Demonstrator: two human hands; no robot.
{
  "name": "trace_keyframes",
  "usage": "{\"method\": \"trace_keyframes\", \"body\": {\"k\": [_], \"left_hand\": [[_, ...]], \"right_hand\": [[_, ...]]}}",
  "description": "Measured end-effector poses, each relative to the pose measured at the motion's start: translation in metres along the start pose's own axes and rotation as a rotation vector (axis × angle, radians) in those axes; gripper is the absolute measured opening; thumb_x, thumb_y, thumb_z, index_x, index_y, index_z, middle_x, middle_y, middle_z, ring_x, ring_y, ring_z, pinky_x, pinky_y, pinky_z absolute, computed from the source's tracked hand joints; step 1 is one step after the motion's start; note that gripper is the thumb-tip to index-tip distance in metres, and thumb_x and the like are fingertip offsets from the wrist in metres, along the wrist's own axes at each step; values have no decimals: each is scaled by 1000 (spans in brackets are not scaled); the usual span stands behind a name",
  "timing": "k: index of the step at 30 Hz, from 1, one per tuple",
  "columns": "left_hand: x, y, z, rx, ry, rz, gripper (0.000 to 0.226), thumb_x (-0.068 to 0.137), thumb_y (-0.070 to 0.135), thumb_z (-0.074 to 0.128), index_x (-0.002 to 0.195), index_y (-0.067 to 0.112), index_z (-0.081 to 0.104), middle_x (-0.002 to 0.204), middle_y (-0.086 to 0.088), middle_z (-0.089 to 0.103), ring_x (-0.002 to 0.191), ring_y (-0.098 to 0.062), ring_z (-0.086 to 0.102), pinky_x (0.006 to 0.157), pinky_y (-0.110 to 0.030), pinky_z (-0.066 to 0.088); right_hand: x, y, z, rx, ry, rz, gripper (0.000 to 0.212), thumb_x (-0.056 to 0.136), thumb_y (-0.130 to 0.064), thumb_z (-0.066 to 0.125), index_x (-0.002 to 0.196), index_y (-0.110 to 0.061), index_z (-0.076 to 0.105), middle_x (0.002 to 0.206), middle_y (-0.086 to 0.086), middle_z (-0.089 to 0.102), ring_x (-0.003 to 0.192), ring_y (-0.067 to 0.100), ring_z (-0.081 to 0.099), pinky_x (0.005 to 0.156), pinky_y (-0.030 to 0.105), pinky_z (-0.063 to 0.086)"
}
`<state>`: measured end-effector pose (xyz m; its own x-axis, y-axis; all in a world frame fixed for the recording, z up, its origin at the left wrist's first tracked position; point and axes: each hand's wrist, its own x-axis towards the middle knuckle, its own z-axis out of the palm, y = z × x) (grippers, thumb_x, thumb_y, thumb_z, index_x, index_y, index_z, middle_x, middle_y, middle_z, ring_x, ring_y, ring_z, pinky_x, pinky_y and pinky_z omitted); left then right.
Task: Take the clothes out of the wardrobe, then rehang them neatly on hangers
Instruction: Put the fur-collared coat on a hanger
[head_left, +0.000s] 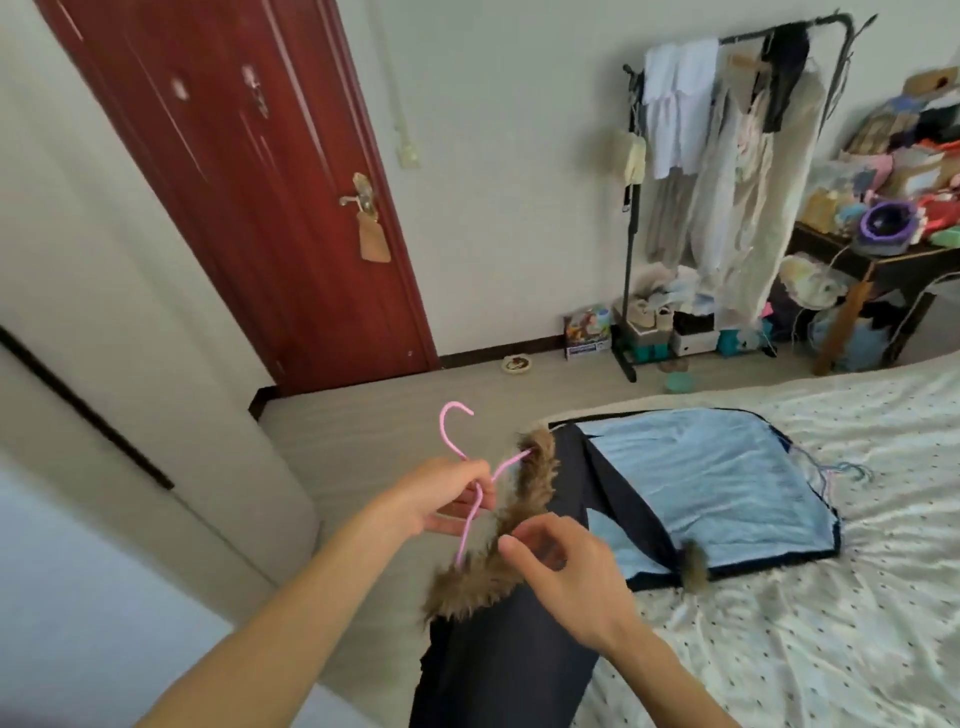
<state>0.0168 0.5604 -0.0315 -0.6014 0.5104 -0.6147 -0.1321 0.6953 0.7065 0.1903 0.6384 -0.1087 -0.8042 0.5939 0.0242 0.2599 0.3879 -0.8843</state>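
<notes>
Dark fur-trimmed coat (701, 478), pale-blue lining up, flat on the dotted cream bed (779, 649).

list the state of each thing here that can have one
left hand: grips the pink hanger near its neck
right hand: fingers pinch the fur collar
pink hanger: held up, one arm poking into the fur collar
dark coat: open on the bed, blue lining up, not yet hung
door: shut
clothes rack: hung with garments
</notes>
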Motion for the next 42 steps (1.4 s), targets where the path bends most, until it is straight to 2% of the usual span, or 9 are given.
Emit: {"method": "trace_keyframes", "body": {"k": [5,13,17,20,23,27,32,36,42], "left_hand": [[-24,-93,-9,-236,25,-107,8,87,13,63,79,12,65,69,2,66,66,-12,61,62,-30,59],[-92,-219,-14,-468,-17,-105,20,89,24,74,102,9,69,97,-5,72,86,-16,69,76,-30,59],[-127,-257,-27,-343,63,-100,38,88,33,74,119,13,63,110,-1,72,96,-14,68,89,-35,57],[-151,-290,-42,-17,341,23,66,79,43,80,133,30,44,132,11,51,121,-12,47,103,-31,42],[-172,-314,-59,363,514,241,37,82,45,75,118,43,68,135,25,45,129,-6,29,109,-25,30],[-190,-343,-75,330,498,227,13,87,42,70,90,34,79,86,33,66,101,-2,62,93,-36,51],[-211,-373,-94,294,608,214,14,92,44,65,88,35,77,92,35,65,86,11,58,81,-25,54],[-220,-382,-102,292,695,174,16,97,40,61,98,32,75,90,28,63,73,10,55,60,-5,34],[-226,-386,-127,275,879,125,17,95,42,63,104,32,74,92,14,66,82,0,60,64,-11,42]], "right_hand": [[-42,-19,65,-206,-217,-6,51,68,-84,55,85,-37,61,85,-16,63,78,-1,60,66,23,47],[-123,-8,128,-477,-439,-136,12,95,-47,52,90,-37,53,89,-16,55,80,8,57,72,33,51],[-144,-13,142,-469,-560,-270,10,99,-39,50,89,-35,48,88,-16,49,76,9,55,71,34,49],[-147,-23,150,-493,-666,-374,7,100,-36,49,94,-33,52,90,-17,48,77,9,54,73,33,49],[-146,-33,165,-495,-681,-500,6,100,-33,50,98,-30,55,91,-16,51,77,12,55,71,37,49],[-142,-50,187,-509,-696,-597,8,99,-33,52,100,-28,59,95,-12,56,82,15,57,71,38,49],[-146,-72,214,-467,-652,-644,13,99,-35,55,102,-31,66,96,-17,61,83,7,58,72,27,50],[-149,-81,238,-488,-626,-673,16,98,-37,56,108,-35,68,98,-20,63,88,9,57,73,28,51],[-135,-107,284,-481,-647,-827,18,100,-38,54,113,-36,66,91,-14,66,71,15,63,53,28,48]]}}
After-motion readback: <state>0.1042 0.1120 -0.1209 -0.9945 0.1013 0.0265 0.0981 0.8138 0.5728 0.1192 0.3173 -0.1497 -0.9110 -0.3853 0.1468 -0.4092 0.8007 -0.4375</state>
